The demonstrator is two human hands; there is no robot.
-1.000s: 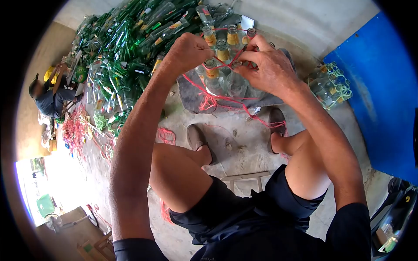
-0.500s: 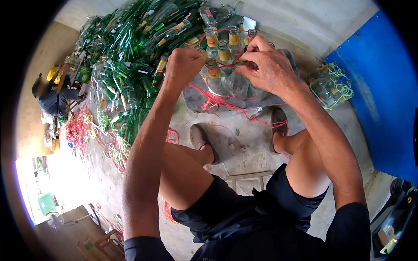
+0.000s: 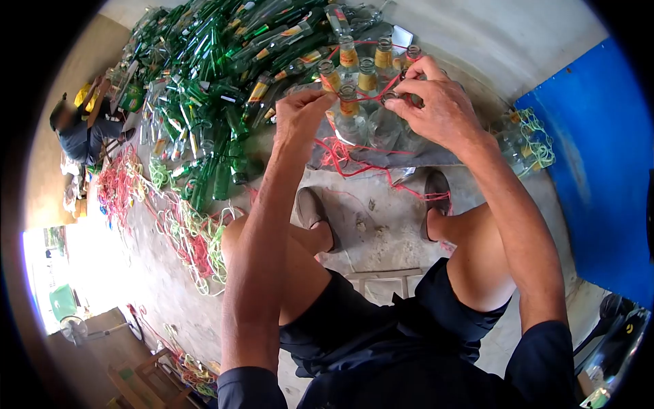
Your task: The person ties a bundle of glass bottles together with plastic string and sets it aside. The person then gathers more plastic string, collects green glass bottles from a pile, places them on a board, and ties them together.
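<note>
Clear glass bottles (image 3: 350,126) with yellow neck labels stand upright in a close group in front of me. A red string (image 3: 371,97) runs round and between their necks. My left hand (image 3: 300,117) is closed at the left of the group, thumb and finger pinching the string beside the front bottle's neck. My right hand (image 3: 439,102) is above the right-hand bottles, its fingers curled in a pinch on the string near a bottle mouth. Its palm hides some bottles. Loose red string (image 3: 338,153) lies in a tangle at the base of the bottles.
The bottles stand on a low dark board (image 3: 317,162). A big heap of green bottles (image 3: 218,61) lies to the left, with tangled string (image 3: 194,245) on the floor. Another person (image 3: 85,133) sits far left. At right are a string-tied bottle bundle (image 3: 521,146) and a blue panel (image 3: 593,170).
The view has shifted slightly, so the bottles and both hands appear a little further right. Both hands still pinch the red string, which stays round the necks.
</note>
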